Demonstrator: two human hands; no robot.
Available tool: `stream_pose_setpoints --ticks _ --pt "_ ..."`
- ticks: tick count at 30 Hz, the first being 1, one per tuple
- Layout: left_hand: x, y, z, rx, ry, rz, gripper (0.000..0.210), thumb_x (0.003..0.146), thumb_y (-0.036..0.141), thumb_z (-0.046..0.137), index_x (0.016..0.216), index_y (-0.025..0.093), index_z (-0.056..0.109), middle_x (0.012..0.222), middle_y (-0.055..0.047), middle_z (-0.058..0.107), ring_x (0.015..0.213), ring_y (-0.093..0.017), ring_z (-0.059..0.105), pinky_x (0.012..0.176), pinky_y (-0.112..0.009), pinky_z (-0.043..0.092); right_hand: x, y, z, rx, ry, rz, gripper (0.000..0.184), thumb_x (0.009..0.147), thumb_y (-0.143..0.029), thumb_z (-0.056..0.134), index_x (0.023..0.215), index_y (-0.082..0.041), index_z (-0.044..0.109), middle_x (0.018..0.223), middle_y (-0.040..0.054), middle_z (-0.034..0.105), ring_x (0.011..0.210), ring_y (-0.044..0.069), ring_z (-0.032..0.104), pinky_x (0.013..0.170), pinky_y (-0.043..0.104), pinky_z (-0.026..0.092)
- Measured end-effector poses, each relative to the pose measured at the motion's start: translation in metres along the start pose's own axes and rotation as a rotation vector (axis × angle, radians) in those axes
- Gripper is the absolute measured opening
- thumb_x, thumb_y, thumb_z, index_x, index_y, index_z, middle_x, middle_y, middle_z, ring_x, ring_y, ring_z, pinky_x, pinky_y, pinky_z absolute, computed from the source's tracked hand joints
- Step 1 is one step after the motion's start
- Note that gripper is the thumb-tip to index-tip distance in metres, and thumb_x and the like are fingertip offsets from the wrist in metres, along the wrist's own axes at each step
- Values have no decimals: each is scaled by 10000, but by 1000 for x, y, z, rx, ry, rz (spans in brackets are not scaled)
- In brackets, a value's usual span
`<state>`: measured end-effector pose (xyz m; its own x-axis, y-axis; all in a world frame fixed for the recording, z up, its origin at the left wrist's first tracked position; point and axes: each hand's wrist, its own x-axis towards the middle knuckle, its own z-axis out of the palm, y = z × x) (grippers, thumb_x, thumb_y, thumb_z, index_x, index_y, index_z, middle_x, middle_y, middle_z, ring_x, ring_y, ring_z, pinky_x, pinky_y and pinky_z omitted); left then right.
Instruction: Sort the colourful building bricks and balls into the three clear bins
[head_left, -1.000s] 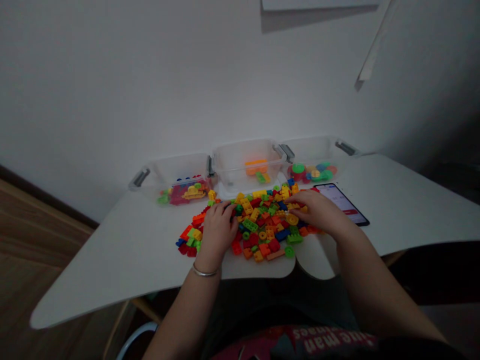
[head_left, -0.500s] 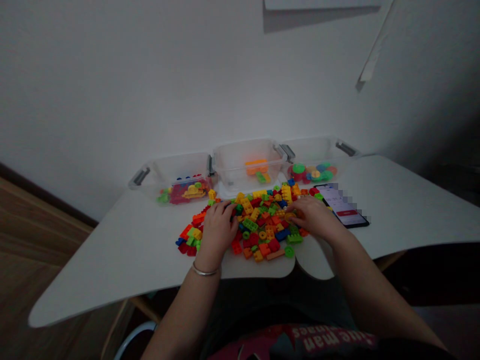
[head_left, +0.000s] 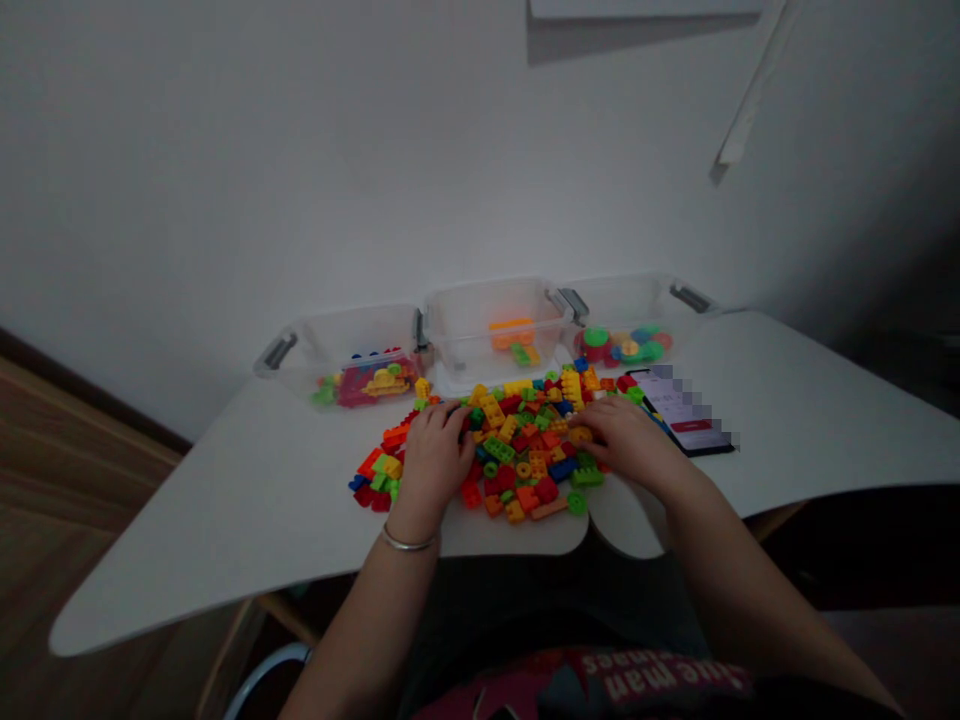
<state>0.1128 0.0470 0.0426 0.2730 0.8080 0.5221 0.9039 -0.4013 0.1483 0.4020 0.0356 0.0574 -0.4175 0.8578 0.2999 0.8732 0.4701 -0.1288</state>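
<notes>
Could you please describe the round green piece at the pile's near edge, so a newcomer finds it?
On the white table lies a pile of colourful bricks. At its near edge, right of centre, the round green piece lies at the right end of a thin orange-brown bar, its round outline unlike the boxy green brick behind it.

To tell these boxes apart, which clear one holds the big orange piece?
The middle box; the left box shows a large red piece instead, and the right box shows round pieces.
</notes>
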Motion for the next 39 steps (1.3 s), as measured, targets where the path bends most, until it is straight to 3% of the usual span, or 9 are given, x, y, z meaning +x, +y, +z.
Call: stream_pose_setpoints --ticks 8,13,20,24,27,39 --pt "0 -1 0 -8 6 5 339 846 178 545 1166 179 654 1222 -108 650 1153 -299 556 1043 -491 452 0 -2 9 59 74 75 197 788 -172 682 976 -205 732 961 89 740 966 302 654 873 454 482" --pt "0 -1 0 -16 2 4 336 851 182 546 1172 177 648 1224 -111 646 1153 -298 554 1041 -492 451 2 -3 10 328 208 226 197 805 -176 624 984 -219 697 1007 74 728 961 254 670 854 412 518" --pt "1 0 -4 -75 97 10 322 894 190 508 1192 182 630 1234 -108 644 1143 -273 559 1037 -478 445 -6 -44 15 561 361 282 155 818 -295 633 961 -234 616 840 44 701 676 202 647 612 339 534" --pt "1 3 -9 -128 130 64 313 906 188 494 1192 206 622 1218 -97 648 1144 -256 564 1024 -466 452 -20 -76 32 525 424 110 89 844 -252 588 933 -242 587 875 64 704 776 227 663 696 371 546" --pt "0 4 -10 -155 124 105 309 904 174 491 1181 213 622 1206 -92 653 1132 -246 574 1005 -457 463 -23 -88 41 438 389 -35 73 852 -194 575 906 -242 588 883 72 710 813 240 660 735 392 532" --pt "-2 2 -8 -195 110 202 286 904 162 498 1153 203 632 1203 -92 656 1113 -231 583 984 -427 476 11 -74 36 153 241 -161 81 888 -154 568 849 -220 596 831 69 700 826 239 621 764 364 473"
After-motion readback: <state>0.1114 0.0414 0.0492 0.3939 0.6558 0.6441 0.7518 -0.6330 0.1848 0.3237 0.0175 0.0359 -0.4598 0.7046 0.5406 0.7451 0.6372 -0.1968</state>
